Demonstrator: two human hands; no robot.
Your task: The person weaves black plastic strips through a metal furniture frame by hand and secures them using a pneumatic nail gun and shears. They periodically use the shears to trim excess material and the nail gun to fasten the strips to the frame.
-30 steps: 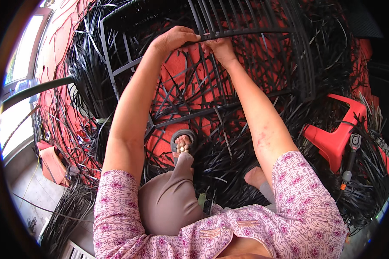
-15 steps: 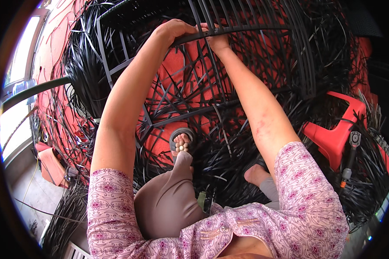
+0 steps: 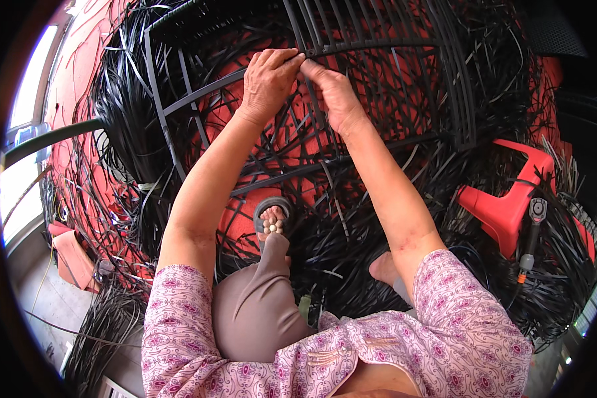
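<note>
A black furniture frame, partly wound with flat black plastic strips, stands tilted in front of me. Both my hands meet at its middle crossbar, fingertips almost touching. My left hand is closed, pinching a black strip against the bar where the wound part begins. My right hand is closed on the strip too, thumb and forefinger together just beside the left fingertips. The pinched piece itself is mostly hidden by the fingers. Wrapped strips run upward from the bar, to the right of my hands.
Loose black strips lie heaped around the frame over a red floor covering. A red plastic stool lies tipped at the right, beside a black tool with a round head. My sandalled foot rests below the frame.
My hands have come nearer, from wrapped over and behind the crossbar to pinching together in front of it. The view has shifted slightly.
</note>
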